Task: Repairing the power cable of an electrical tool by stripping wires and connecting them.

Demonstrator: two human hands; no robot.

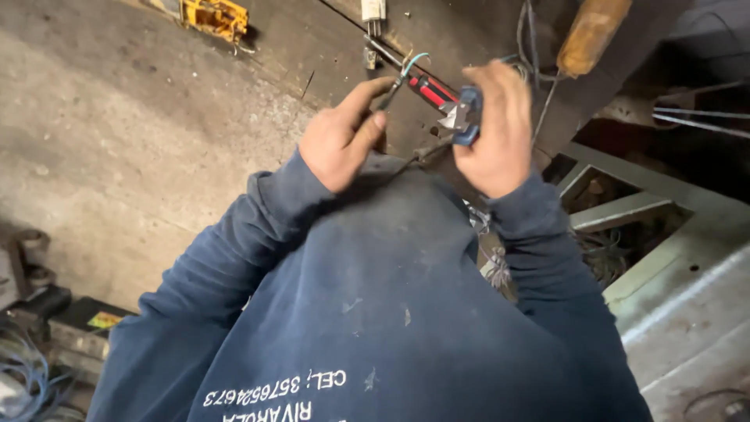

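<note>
Sleeves of a dark blue sweatshirt (367, 312) are filling the near part of the view, and both hands are working just beyond them. Left of the blue-handled cutters (466, 117), the left hand (341, 141) is pinching a thin dark cable (393, 92) between thumb and forefinger, its grip closed tight on it, likely to be keeping the end steady and taut. The right hand (498, 129) is wrapping its grip fully around the cutters, fingers curled over the handles, so the metal nose is pointing toward the cable. Just past the cutters, a red-handled tool (428, 91) is lying on the dark wooden surface (312, 55), and a light blue wire (414, 61) is curling up from the cable end. Farther beyond the cutters, an orange rounded handle (590, 31) is resting, while far to their left a yellow device (212, 17) is sitting at the concrete floor's (117, 141) edge.
</note>
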